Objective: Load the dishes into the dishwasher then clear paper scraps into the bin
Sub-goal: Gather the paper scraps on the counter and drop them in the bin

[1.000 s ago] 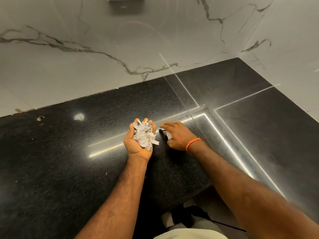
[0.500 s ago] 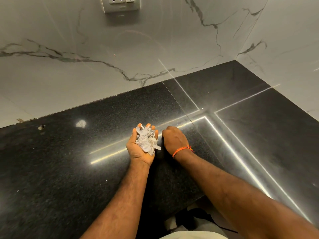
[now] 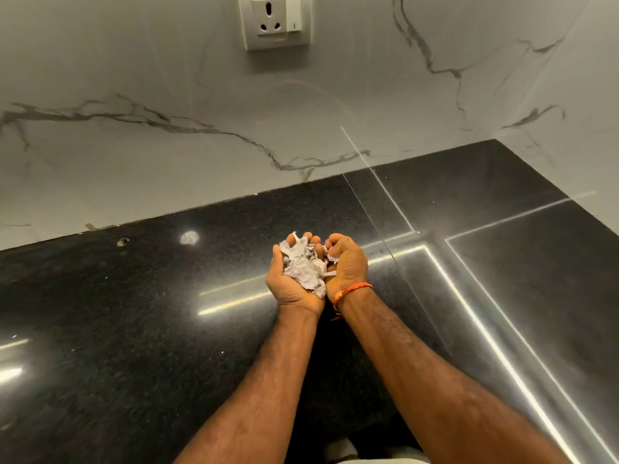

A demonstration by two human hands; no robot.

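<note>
A wad of crumpled white paper scraps [image 3: 303, 264] fills my left hand [image 3: 290, 289], which is cupped palm up above the black countertop [image 3: 134, 329]. My right hand [image 3: 346, 262] presses against it from the right, palm turned inward, fingers curled over a small scrap [image 3: 331, 256] at the edge of the wad. An orange thread band [image 3: 351, 291] circles the right wrist. Neither dishwasher nor bin is in view.
The polished black granite counter runs into a corner at the right, with bright light reflections along its seams. White marble-look wall panels [image 3: 167, 145] stand behind and to the right. A wall socket with a switch [image 3: 277, 21] is mounted above the counter.
My right hand left the counter surface, turned palm inward and closed against the left hand with a scrap in it. The view tilted up, showing the socket fully.
</note>
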